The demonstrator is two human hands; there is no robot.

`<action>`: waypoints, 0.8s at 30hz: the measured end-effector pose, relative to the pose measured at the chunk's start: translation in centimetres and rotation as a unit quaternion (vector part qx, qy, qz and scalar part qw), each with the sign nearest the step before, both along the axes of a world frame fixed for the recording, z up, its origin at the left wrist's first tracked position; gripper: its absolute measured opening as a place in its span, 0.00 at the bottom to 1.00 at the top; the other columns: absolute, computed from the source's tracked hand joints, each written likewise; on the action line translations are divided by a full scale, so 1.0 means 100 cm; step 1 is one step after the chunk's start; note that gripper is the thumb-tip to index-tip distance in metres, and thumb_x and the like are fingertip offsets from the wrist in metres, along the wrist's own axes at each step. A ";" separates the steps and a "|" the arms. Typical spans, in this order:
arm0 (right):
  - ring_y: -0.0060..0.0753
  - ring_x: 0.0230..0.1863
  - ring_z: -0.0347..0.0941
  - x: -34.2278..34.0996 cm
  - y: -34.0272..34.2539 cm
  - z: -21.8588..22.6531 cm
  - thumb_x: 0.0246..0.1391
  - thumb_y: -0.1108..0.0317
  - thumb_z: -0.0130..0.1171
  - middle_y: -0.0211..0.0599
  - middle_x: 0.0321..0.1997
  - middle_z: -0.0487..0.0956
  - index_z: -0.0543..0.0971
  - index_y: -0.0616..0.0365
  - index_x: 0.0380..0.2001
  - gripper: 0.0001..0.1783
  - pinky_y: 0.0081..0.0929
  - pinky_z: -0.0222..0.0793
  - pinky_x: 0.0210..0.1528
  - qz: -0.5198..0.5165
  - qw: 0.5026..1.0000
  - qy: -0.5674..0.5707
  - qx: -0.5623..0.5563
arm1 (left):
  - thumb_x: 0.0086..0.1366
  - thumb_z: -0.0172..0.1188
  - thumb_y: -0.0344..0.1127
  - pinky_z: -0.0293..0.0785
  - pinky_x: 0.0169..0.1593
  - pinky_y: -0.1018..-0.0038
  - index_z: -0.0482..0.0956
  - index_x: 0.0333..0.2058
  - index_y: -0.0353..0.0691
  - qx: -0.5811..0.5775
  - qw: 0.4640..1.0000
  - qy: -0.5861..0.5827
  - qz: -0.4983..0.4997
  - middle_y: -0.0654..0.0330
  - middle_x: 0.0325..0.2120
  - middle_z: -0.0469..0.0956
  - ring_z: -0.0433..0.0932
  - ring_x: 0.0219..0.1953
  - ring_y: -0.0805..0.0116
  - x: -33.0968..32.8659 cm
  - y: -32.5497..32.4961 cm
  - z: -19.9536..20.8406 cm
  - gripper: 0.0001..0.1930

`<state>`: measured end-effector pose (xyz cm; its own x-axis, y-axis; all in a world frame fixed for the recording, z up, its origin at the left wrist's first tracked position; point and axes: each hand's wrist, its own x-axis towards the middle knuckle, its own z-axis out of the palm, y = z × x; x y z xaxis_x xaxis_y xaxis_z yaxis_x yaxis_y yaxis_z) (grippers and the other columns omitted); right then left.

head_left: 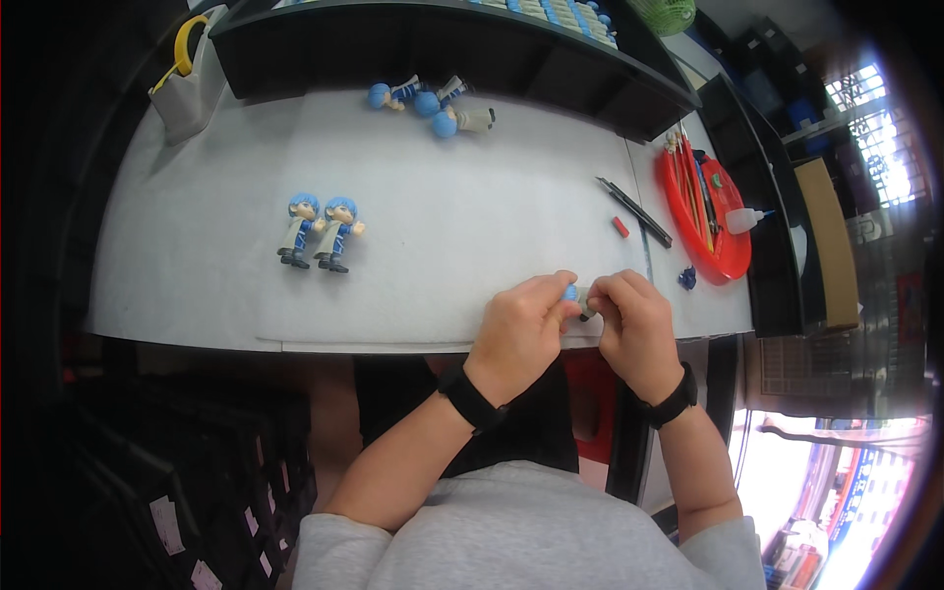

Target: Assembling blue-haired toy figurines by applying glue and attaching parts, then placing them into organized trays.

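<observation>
A small blue-haired figurine (571, 292) is held over the table's front edge, mostly hidden by fingers. My left hand (526, 320) is closed on it at the blue hair end. My right hand (631, 324) pinches at its grey lower part, where a dark foot shows. To the left, two matching figurines (339, 234) lie side by side, with blue hair and grey coats. Farther back, three more figurines (444, 122) lie in a loose group. A black wristband circles each of my wrists.
A long black tray (442, 74) spans the back, holding rows of figurines. At right lie black pens (639, 211), a red cap (620, 227), a small dark blue piece (687, 278) and a red dish (730, 266) of brushes with a white bottle (744, 220). A grey holder (187, 103) stands back left.
</observation>
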<state>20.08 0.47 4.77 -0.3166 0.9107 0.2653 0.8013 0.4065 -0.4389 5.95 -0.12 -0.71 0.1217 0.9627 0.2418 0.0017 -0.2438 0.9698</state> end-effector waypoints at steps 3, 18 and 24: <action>0.44 0.26 0.67 0.001 -0.004 0.002 0.37 0.84 0.52 0.41 0.22 0.69 0.71 0.62 0.23 0.07 0.34 0.62 0.28 0.006 1.000 -0.010 0.012 | 0.58 0.50 0.23 0.72 0.26 0.81 0.72 0.40 0.30 0.003 1.000 -0.001 0.002 0.55 0.24 0.75 0.75 0.21 0.75 0.000 -0.001 0.000 0.11; 0.44 0.26 0.66 0.000 -0.004 -0.003 0.38 0.84 0.52 0.41 0.22 0.68 0.71 0.62 0.23 0.06 0.33 0.62 0.28 0.002 1.000 0.011 0.021 | 0.58 0.51 0.24 0.72 0.26 0.81 0.72 0.40 0.30 -0.012 1.000 -0.002 0.007 0.55 0.24 0.75 0.75 0.21 0.74 0.000 -0.001 -0.001 0.11; 0.43 0.26 0.66 -0.002 -0.002 -0.005 0.38 0.83 0.52 0.41 0.22 0.67 0.71 0.62 0.23 0.06 0.33 0.62 0.29 -0.010 1.000 0.011 0.022 | 0.58 0.51 0.24 0.72 0.26 0.81 0.72 0.40 0.30 -0.002 1.000 0.008 0.003 0.55 0.23 0.74 0.75 0.21 0.74 -0.002 0.001 0.003 0.11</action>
<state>19.85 0.24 4.26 -0.2919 0.9042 0.3118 0.7996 0.4096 -0.4392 5.80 0.01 -0.44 0.1200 0.9644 0.2355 0.0183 -0.2393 0.9708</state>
